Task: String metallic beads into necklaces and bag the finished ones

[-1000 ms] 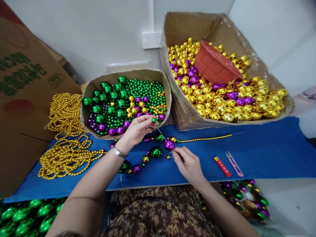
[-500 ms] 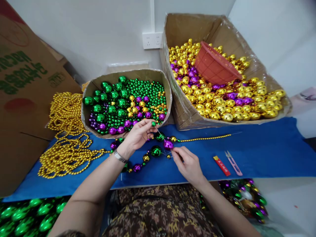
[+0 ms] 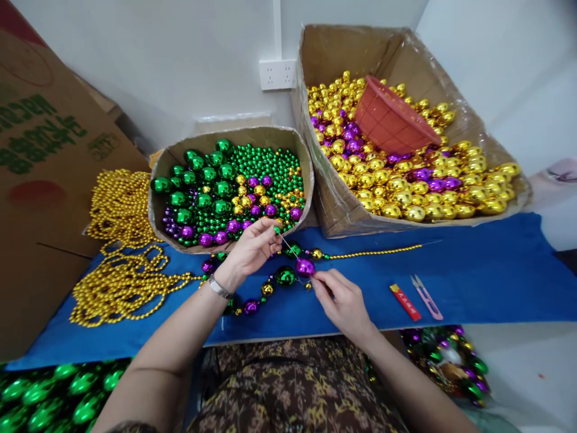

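Note:
My left hand (image 3: 255,245) pinches a small shiny green bead (image 3: 276,230) in front of the smaller box. From that bead a thin, pale thread (image 3: 288,246) runs taut down to a large purple bead (image 3: 305,267). My right hand (image 3: 342,299) is closed at the lower right edge of the purple bead, with thumb and forefinger on the thread there; the fingertips partly hide the hold. Below my hands, a strand of green, gold and purple beads (image 3: 285,276) curves over the blue cloth. A small gold bead (image 3: 308,286) lies close to my right fingertips.
A cardboard box (image 3: 155,210) of mixed beads stands behind my hands. The bigger box (image 3: 333,222) holds gold and purple beads and a red basket (image 3: 392,117). Gold bead strings (image 3: 117,294) lie left; a red packet (image 3: 406,302) and pink thread snips (image 3: 427,299) lie right.
My left hand has shifted slightly left and down with the green bead. The purple bead has moved a little to the left, and my right hand has barely moved.

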`<state>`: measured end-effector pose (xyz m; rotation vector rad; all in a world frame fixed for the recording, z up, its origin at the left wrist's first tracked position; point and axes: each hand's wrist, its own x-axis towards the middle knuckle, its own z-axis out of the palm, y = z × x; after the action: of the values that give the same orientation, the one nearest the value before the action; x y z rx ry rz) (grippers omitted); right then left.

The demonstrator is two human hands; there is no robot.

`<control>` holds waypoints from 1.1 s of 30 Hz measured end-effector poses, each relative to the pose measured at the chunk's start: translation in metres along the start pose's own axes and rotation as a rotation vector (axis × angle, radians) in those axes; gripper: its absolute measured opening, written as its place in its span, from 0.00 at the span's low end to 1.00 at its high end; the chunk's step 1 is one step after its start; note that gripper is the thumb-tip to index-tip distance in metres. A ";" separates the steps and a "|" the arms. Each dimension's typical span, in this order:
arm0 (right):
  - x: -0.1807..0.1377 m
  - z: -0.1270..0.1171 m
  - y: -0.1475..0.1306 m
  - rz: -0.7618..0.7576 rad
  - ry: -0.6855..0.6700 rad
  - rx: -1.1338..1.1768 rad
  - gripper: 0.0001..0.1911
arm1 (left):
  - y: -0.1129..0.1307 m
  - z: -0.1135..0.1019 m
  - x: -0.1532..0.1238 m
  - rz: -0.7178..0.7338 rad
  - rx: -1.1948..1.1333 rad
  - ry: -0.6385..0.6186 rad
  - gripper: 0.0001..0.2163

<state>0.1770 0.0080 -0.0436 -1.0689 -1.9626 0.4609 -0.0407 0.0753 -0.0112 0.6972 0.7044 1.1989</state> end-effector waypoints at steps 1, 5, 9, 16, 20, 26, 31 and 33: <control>0.000 0.000 0.000 0.000 0.000 -0.001 0.06 | 0.000 0.000 0.000 -0.006 0.005 0.002 0.11; 0.000 -0.001 0.000 0.002 0.001 -0.006 0.06 | 0.002 0.002 -0.002 -0.032 0.025 0.015 0.12; -0.001 -0.001 0.002 0.003 -0.007 -0.016 0.06 | 0.003 0.002 -0.004 -0.016 0.017 0.020 0.12; -0.002 -0.001 0.005 -0.007 -0.002 -0.022 0.05 | 0.003 0.000 -0.006 0.013 0.030 0.019 0.13; -0.001 -0.002 0.005 -0.031 -0.013 -0.039 0.05 | 0.004 0.001 -0.008 0.044 0.082 0.007 0.12; -0.003 -0.003 0.007 -0.017 -0.061 -0.027 0.08 | 0.008 -0.004 -0.010 0.100 0.172 -0.050 0.11; -0.004 -0.001 0.008 0.007 -0.090 0.002 0.08 | 0.010 -0.006 -0.012 0.078 0.185 -0.081 0.09; -0.004 -0.001 0.009 0.012 -0.093 0.012 0.08 | 0.011 -0.007 -0.012 0.069 0.180 -0.084 0.09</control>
<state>0.1838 0.0095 -0.0504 -1.0694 -2.0330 0.5366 -0.0549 0.0664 -0.0055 0.9233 0.7283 1.1715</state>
